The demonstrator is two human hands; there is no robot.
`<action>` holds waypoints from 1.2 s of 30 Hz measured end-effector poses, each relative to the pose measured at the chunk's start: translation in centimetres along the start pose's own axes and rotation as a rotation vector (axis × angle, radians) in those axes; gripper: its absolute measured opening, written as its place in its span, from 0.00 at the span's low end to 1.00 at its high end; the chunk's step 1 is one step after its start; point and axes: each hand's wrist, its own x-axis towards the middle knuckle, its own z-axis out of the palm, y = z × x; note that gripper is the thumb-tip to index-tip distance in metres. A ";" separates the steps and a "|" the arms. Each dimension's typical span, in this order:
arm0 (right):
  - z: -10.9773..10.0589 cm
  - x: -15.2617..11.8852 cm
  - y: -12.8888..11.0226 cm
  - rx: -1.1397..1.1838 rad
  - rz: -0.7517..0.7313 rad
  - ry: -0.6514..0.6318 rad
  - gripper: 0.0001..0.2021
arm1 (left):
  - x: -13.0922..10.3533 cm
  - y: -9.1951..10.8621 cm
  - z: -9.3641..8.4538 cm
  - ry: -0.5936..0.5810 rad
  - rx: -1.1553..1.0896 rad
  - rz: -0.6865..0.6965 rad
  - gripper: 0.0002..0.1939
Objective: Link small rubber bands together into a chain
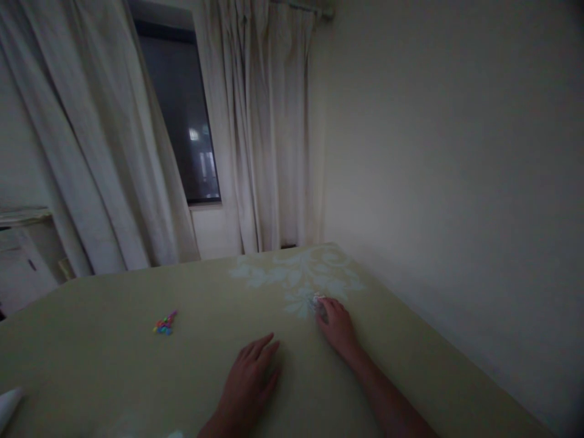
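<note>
- The right hand (338, 327) is at the far right of the broad yellow-green tabletop (109, 371), its thumb and fingers curved at a small pile of clear and whitish pieces (314, 299).
- That pile lies just beyond the fingertips, on a pale blue-white floral pattern (305, 271); I cannot tell whether the fingers grip any of it.
- The left hand (247, 372) is nearer and further left, with its fingers relaxed and slightly apart, the grip open, low over or on the tabletop.
- Well to the left of both hands sits a small cluster of bright multicoloured pieces (164, 325), with pink, orange, green, yellow and blue showing.
- At the near left edge, a white object (8, 406) is partly in view.
- Beyond the tabletop, 2 long pale fabric curtains (104, 140) flank a dark-framed window (171, 109).
- A plain pale wall (456, 158) runs along the right; a whitish cabinet (27, 267) stands far left.
</note>
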 end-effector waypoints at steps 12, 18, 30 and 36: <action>-1.8 -4.0 -6.7 0.451 -0.248 -0.365 0.19 | -0.2 -0.5 -2.0 -0.134 -0.191 -0.354 0.35; -1.6 -4.4 -6.7 0.477 -0.335 -0.514 0.45 | -0.4 -0.4 -2.9 -0.203 -0.319 -0.303 0.34; -2.3 -4.7 -7.2 0.433 -0.456 -0.625 0.40 | 0.6 0.9 -5.9 -0.386 -0.503 -0.312 0.37; -2.0 -4.6 -7.2 0.459 -0.524 -0.604 0.38 | 0.8 1.6 -7.6 -0.430 -0.402 -0.310 0.32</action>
